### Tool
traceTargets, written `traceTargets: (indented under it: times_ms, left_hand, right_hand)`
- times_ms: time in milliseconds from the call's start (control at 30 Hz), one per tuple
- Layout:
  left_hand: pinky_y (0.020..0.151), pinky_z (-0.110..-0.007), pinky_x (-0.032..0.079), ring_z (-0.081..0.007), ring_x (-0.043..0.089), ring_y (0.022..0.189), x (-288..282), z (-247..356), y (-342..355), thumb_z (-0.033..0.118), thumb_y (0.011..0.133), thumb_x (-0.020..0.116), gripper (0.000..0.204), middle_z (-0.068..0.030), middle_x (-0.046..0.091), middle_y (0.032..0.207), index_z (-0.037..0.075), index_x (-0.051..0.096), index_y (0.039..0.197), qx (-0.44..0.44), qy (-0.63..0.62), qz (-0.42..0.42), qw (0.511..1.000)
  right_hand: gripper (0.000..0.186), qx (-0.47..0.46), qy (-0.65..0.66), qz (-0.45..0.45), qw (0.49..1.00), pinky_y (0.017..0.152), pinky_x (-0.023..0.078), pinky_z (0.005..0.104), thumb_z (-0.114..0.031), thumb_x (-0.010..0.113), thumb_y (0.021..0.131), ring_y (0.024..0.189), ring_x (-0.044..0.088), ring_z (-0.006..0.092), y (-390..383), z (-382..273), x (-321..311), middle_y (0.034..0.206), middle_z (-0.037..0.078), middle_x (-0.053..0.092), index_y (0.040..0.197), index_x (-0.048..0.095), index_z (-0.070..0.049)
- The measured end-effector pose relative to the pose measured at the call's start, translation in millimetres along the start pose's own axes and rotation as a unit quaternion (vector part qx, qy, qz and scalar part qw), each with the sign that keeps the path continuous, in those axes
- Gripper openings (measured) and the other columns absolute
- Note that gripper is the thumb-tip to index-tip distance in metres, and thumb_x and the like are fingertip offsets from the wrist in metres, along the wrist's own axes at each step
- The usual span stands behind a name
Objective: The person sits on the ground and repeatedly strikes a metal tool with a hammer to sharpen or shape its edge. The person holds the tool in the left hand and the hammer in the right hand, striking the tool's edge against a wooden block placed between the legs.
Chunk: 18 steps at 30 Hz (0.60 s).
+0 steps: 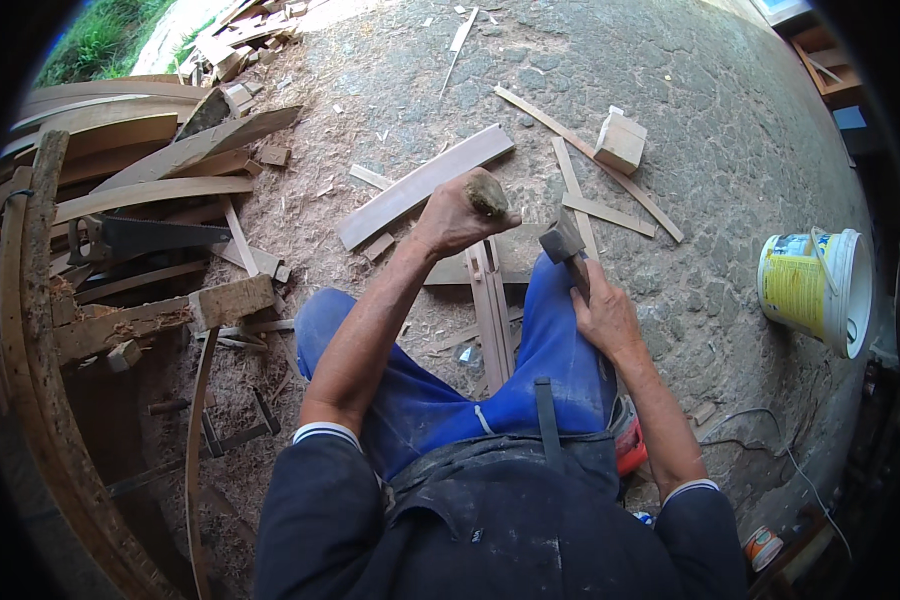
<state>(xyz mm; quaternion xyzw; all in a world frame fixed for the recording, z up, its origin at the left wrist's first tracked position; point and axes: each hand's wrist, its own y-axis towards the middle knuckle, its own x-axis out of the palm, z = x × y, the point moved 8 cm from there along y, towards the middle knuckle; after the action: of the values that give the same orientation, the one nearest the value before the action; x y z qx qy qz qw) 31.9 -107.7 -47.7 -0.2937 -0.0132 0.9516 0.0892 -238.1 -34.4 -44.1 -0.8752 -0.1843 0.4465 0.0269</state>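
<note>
My left hand (450,218) is closed round a thick wooden-handled tool (487,193), its worn round end facing up; whatever lies below the fist is hidden. In my right hand (608,315) is a hammer (562,241), its blocky dark head raised just right of the left fist. Between my knees stretches a long narrow grooved wooden piece (489,315). Its far end meets a wider board (515,255) lying crosswise beneath my hands. A pale plank (425,187) lies slanted beyond the left hand.
Thin wood strips (610,215) and a wooden block (620,142) lie ahead to the right. A white bucket (810,290) lies tipped at the right. Along the left, curved planks (120,130) are piled with a handsaw (155,240), near a wooden beam (232,301). Shavings litter the ground.
</note>
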Motion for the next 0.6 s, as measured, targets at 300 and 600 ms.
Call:
traceTargets:
  times_ms: [300,600]
  left_hand:
    - [0.085,-0.051,0.056,-0.0393,0.069,0.105,-11,-77,-52,0.043,0.075,0.089,0.073,-0.0156,0.065,0.114,0.011,0.053,0.13,-0.173,0.216,0.134,0.951]
    - [0.064,-0.035,0.051,-0.0172,0.064,0.065,-64,39,-77,0.024,0.087,0.083,0.029,-0.0059,0.067,0.071,0.002,0.066,0.078,0.017,-0.139,0.36,0.922]
  right_hand:
    - [0.046,-0.012,-0.013,-0.008,1.0,0.082,0.054,0.0601,-0.018,0.066,0.093,0.092,0.068,0.0529,-2,1,-1,0.097,0.031,0.07,0.132,0.045,-0.006]
    - [0.042,-0.027,-0.014,-0.008,1.0,0.08,0.053,0.0614,-0.022,0.063,0.094,0.09,0.068,0.054,2,4,2,0.094,0.032,0.07,0.129,0.046,-0.009]
